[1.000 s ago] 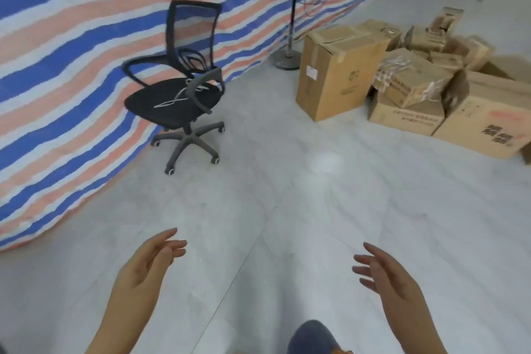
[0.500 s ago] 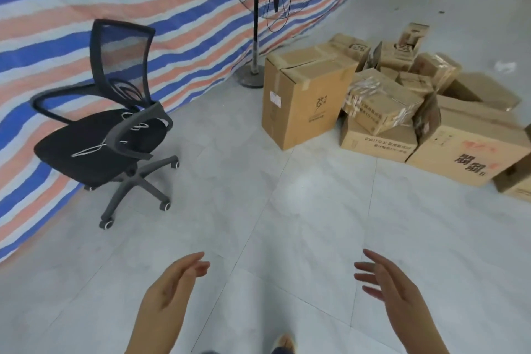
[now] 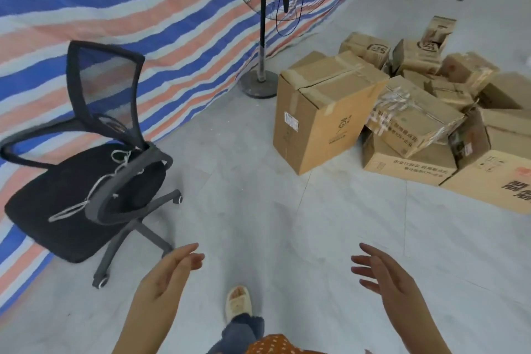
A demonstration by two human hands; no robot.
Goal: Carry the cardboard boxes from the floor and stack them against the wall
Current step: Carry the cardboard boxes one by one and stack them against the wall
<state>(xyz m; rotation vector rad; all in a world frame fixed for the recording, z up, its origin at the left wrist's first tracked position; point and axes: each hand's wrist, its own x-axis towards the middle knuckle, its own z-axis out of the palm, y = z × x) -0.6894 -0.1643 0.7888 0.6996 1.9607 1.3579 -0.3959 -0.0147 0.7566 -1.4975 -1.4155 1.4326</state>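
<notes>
Head view: cardboard boxes (image 3: 402, 112) well beyond both empty hands' grip.

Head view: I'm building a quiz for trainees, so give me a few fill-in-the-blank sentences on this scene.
1. Both the left hand and the right hand hold ____.
2. The cord lies on the seat of the ____.
3. The pole beside the tall box belongs to a standing ____.
4. The sheet behind the chair has blue, white and ____ stripes.

Missing words: nothing; chair; fan; orange
</notes>
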